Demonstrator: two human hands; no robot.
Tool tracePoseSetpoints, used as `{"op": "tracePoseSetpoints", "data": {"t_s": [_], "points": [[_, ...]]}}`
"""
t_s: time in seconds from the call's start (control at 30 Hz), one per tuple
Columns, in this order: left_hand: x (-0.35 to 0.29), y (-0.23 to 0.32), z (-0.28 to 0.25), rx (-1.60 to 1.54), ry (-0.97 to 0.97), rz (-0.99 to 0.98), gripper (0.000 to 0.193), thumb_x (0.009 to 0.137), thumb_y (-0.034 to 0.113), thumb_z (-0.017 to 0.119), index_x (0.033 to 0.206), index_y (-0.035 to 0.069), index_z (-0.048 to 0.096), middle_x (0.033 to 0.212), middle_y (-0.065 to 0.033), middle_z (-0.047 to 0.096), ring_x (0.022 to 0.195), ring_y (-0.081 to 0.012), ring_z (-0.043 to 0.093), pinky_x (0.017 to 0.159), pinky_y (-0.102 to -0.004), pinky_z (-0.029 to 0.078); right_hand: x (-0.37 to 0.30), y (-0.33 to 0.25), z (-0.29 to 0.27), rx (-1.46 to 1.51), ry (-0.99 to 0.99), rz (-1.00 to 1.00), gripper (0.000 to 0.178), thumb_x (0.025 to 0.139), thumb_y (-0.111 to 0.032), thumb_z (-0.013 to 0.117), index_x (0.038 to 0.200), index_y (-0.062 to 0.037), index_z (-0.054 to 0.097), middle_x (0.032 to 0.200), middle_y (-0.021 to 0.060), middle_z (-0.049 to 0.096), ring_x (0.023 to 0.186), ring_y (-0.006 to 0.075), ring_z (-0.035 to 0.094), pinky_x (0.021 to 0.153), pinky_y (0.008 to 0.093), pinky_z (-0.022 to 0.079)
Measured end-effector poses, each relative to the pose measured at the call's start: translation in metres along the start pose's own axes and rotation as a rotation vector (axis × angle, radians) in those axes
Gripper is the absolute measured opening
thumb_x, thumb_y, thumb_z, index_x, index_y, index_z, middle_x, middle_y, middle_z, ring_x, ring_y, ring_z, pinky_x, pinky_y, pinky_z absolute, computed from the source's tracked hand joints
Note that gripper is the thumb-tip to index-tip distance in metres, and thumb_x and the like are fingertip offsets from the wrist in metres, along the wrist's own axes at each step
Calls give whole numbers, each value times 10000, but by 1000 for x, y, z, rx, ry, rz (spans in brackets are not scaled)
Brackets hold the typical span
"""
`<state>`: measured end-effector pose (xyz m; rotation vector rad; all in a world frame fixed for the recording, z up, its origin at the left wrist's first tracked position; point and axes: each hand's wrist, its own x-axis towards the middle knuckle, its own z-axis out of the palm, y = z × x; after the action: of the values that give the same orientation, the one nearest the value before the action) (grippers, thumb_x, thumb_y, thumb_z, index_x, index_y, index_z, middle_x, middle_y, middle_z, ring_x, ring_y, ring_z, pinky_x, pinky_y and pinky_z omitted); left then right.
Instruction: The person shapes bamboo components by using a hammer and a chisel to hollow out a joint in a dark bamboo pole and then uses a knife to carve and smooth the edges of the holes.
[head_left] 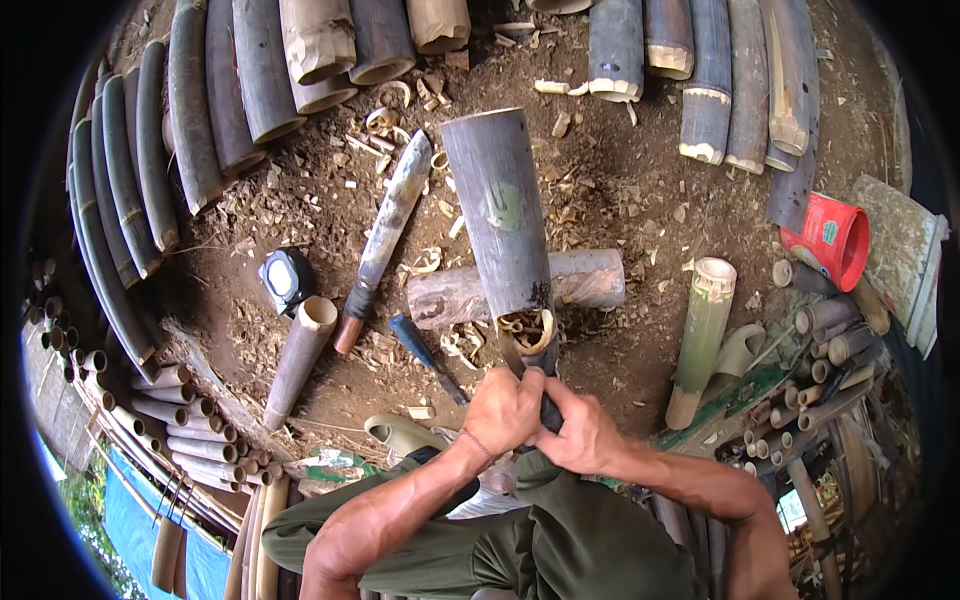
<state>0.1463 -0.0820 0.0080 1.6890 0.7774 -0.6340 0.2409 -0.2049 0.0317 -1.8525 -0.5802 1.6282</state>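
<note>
A thick grey bamboo tube point(497, 210) lies across a short log point(590, 278), its near end toward me and curled shavings point(525, 328) in that opening. Both my hands are closed together just below this end. My left hand point(502, 408) and my right hand point(583, 428) grip a dark-handled knife point(508, 350), whose blade reaches the tube's rim; the fingers hide much of it. Left of the tube lies a machete point(392, 215) with a dark handle. Between it and my left hand is a small blue-handled knife point(425, 355).
A tape measure point(287, 278) and a bamboo piece point(302, 360) lie left. Right stand a green bamboo piece point(704, 335), a red bucket point(828, 243) and stacked thin bamboo point(815, 380). Large bamboo tubes point(265, 75) line the far side. Shavings litter the dirt.
</note>
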Motion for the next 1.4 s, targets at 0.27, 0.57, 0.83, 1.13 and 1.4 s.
{"op": "tracePoseSetpoints", "data": {"t_s": [0.27,0.57,0.83,1.13,1.4], "points": [[-18,29,4,-693,47,-337,447,1014,394,462,1079,9,678,566,-130,601,540,-245,635,539,-402,506,-13,-7,-26,-312,4,-194,532,810,-252,713,1249,-40,500,938,159,673,716,343,690,577,416,568],[-3,39,52,-1681,-42,-361,485,1036,372,452,1287,-26,569,742,-37,592,592,-121,508,565,-287,465,21,-71,-101,-855,-533,-91,309,819,-136,647,1028,59,531,726,217,659,656,366,681,540,446,529],[-21,12,25,-677,113,-278,362,1010,252,437,1146,25,684,534,-123,578,486,-161,594,512,-371,496,-11,-8,-25,-307,-117,-105,498,829,-212,684,1223,-23,446,918,244,667,739,453,653,628,516,546],[-6,36,46,-1692,-60,-401,462,1046,338,426,1252,-42,589,674,-48,573,511,-139,494,527,-293,456,12,-63,-93,-851,-480,-97,342,842,-149,618,1107,35,505,728,208,663,620,351,678,539,431,543],[-11,8,26,-813,17,-457,489,977,340,479,743,-48,663,533,-192,594,490,-310,607,533,-418,488,0,-26,-39,-311,-255,102,481,839,-192,654,1226,16,458,782,263,655,741,471,643,629,516,514]]}}
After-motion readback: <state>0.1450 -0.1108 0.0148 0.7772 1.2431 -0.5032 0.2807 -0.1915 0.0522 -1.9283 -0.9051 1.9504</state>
